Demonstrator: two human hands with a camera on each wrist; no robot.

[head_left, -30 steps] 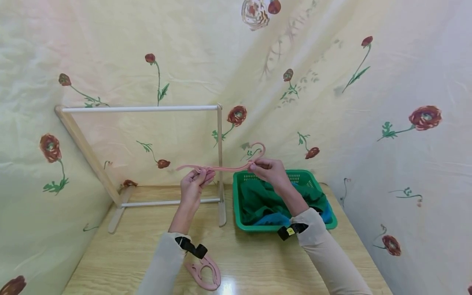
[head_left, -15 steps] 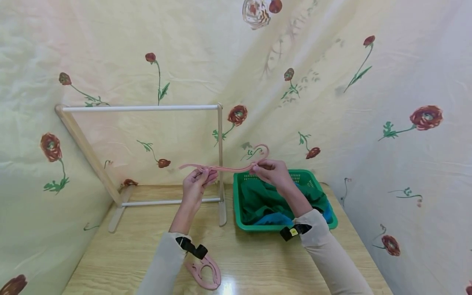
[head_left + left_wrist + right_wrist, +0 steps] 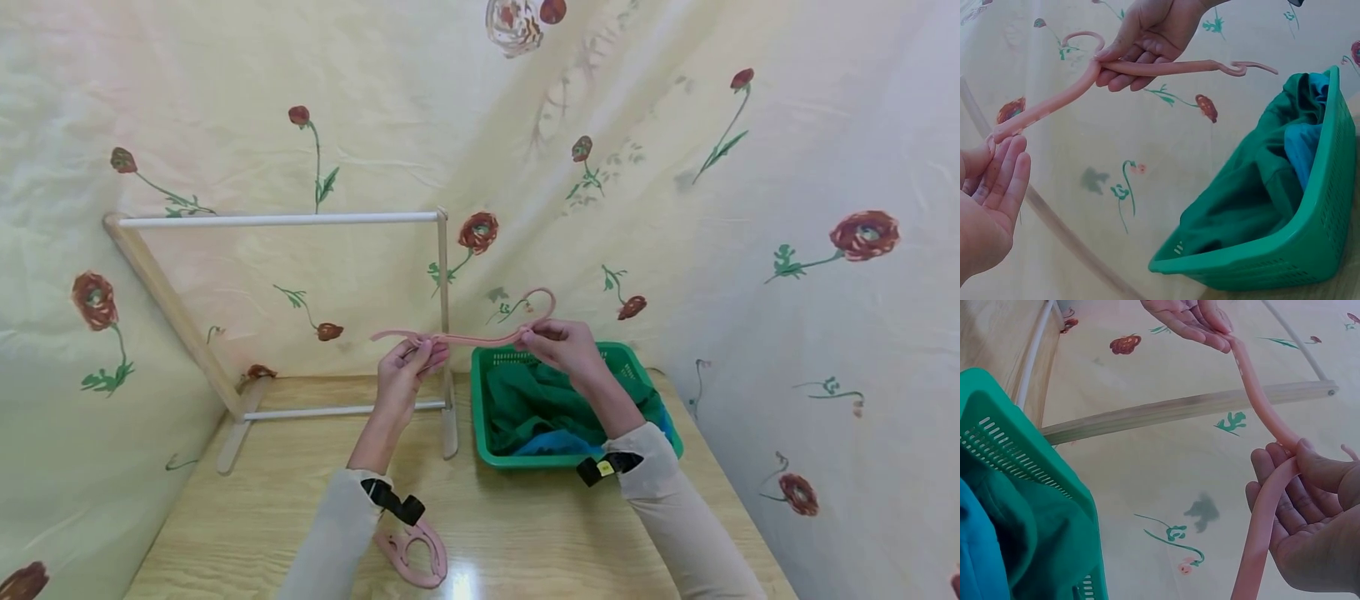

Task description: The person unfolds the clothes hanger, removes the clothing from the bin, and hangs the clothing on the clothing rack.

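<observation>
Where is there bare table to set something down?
Bare table lies between the loose pink hanger and right sleeve, in front of the basket; another patch lies left of the left sleeve, before the rack. Crowded: the basket, holding cloth.

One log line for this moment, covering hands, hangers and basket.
left hand: pinches pink hanger by arm | right hand: holds same hanger near hook | second pink hanger: on table | green basket: holds green cloth, blue cloth

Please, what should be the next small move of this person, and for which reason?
Probably the right hand should let go and reach for the green cloth in the basket: the pink hanger appears unfolded, its two arms spread, and the left hand also pinches it, so it would likely stay supported.
</observation>
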